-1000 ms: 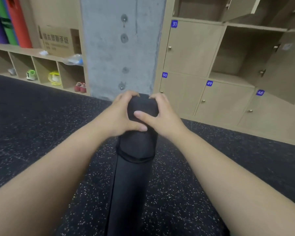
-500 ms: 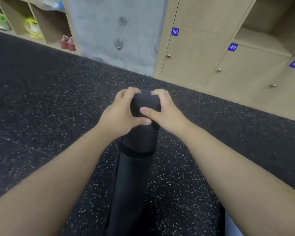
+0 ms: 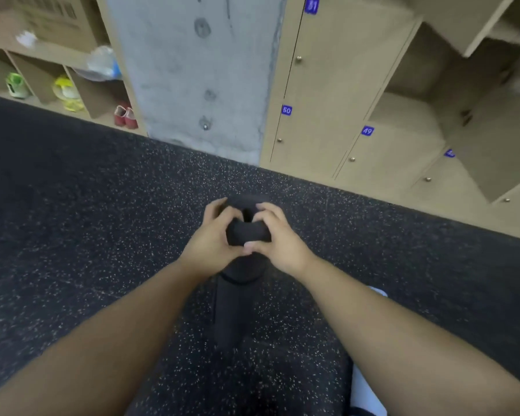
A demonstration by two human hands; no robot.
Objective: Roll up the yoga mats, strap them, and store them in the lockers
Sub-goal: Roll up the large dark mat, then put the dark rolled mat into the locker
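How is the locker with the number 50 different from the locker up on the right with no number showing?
Locker 50 has its door closed, while the open locker has its door swung out, so its bare inside shows. Locker 50 sits in the bottom row by the floor; the open one sits one row higher. Both are the same light wood with small round knobs.

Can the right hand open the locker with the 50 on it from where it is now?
Probably not yet. The right hand grips the rolled black mat, and bare floor lies between it and locker 50.
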